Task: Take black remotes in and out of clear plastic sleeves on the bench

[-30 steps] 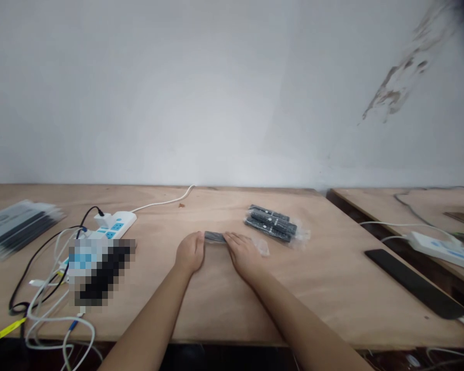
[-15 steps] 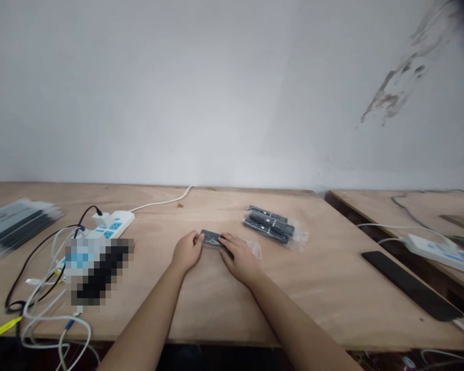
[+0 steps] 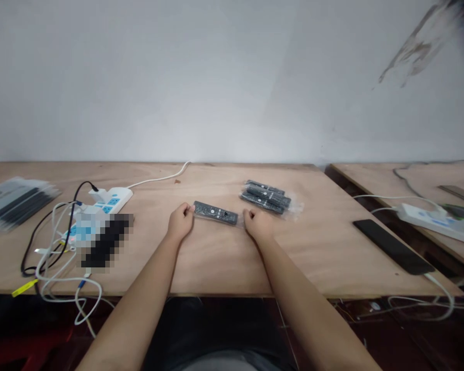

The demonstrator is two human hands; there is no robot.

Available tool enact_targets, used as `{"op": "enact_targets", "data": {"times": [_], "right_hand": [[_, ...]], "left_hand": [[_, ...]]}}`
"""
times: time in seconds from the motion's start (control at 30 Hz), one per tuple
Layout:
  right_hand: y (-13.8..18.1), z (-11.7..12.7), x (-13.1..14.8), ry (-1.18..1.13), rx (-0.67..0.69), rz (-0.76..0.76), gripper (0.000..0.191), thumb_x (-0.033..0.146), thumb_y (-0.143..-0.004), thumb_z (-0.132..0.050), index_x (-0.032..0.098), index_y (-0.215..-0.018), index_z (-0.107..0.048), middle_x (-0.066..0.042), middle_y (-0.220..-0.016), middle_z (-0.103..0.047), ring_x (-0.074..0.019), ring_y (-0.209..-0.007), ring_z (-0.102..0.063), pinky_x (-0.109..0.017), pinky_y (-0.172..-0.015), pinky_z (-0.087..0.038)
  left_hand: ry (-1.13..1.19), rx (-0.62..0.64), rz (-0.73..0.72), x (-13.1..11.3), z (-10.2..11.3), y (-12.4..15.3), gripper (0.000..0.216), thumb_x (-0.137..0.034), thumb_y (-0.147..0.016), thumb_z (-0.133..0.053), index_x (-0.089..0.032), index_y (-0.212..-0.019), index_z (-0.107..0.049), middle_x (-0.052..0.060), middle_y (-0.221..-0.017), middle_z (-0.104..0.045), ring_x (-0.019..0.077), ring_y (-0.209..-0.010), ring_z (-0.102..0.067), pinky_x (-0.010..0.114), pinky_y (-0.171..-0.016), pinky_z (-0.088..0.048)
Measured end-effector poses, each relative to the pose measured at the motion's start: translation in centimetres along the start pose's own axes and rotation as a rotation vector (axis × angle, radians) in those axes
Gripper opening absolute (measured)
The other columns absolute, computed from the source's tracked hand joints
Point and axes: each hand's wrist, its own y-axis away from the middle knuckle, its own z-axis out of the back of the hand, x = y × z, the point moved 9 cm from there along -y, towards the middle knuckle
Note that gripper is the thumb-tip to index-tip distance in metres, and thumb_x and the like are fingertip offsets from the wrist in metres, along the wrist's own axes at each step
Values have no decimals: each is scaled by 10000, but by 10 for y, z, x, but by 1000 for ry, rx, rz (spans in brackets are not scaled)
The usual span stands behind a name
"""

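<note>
A black remote control in a clear plastic sleeve lies at an angle on the wooden table, its buttons facing up. My left hand pinches the remote's left end between thumb and fingers. At the other end, my right hand has its fingers curled closed on the loose tip of the clear plastic sleeve. Behind my right hand is a small pile of sleeved black remotes.
To the left, a white power strip sits among tangled cables, beside a pixelated dark object. Flat plastic packages lie far left. A black phone with a cable rests right, near the gap before another table.
My right hand has slid off the remote's face to the right, onto the sleeve's end, and the buttons are now uncovered. The view has tilted down, showing the table's front edge.
</note>
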Motion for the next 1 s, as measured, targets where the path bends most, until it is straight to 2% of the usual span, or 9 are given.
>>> {"op": "enact_targets", "data": {"times": [0.1,0.2,0.33,0.4,0.53,0.67,0.8,0.87,1.0], "right_hand": [[0,-5,1,-60,40,17,482,428,-983,-477,199,-595,-647,-109,-654,-694,-211,-641,-627,-300,-608,-370],[0,-7,7,-226,58,99,489,443,-985,-473,194,-606,-657,-67,-632,-682,-192,-627,-614,-286,-607,-389],[-1,-9,11,-504,78,177,347,417,-965,-518,195,-844,-756,-46,-858,-772,-208,-818,-691,-292,-759,-487],[-1,-12,14,-573,111,201,308,405,-957,-540,200,-958,-771,-51,-974,-789,-215,-897,-705,-312,-830,-511],[0,-21,17,-565,168,245,289,378,-942,-577,198,-1058,-771,-75,-1074,-784,-220,-939,-707,-349,-885,-536],[-2,-26,15,-530,152,253,281,298,-916,-574,200,-1083,-777,-86,-1094,-778,-228,-982,-707,-381,-927,-546],[-5,-24,12,-557,135,237,360,169,-901,-457,217,-1000,-800,-67,-1101,-780,-223,-1082,-694,-404,-1032,-507],[-5,-22,14,-545,143,241,364,173,-907,-453,226,-1007,-799,-61,-1081,-781,-223,-1050,-696,-408,-1011,-516],[-3,-18,18,-480,152,246,296,328,-889,-610,172,-1074,-780,-89,-936,-758,-207,-788,-657,-357,-791,-547]], "left_hand": [[-15,-26,-4,0,3,0,340,-427,-951,-508,-227,-677,-483,-32,-607,-469,160,-618,-466,282,-630,-331],[-50,-69,-37,-1,6,-1,329,-401,-936,-524,-227,-658,-494,-13,-641,-484,173,-652,-487,292,-661,-362],[-74,-152,-99,-4,12,-2,251,-353,-889,-568,-226,-676,-530,42,-785,-544,212,-792,-546,326,-779,-424],[-54,-141,-54,1,11,-3,255,-351,-913,-536,-232,-690,-505,30,-749,-543,208,-754,-540,327,-759,-423],[-13,-127,68,11,9,-2,215,-390,-936,-539,-239,-788,-503,-2,-716,-575,191,-701,-559,308,-702,-409],[36,-138,49,11,8,0,278,-420,-857,-688,-235,-998,-537,30,-886,-683,206,-825,-642,308,-760,-446],[51,-107,21,11,5,0,195,-342,-864,-675,-237,-994,-573,5,-800,-693,191,-746,-636,303,-733,-439],[55,-96,13,11,4,0,144,-317,-869,-662,-237,-967,-595,-9,-746,-680,183,-698,-622,301,-714,-435],[79,-95,10,11,5,0,110,-281,-857,-660,-231,-939,-605,-11,-735,-663,179,-695,-621,298,-713,-442]]}}
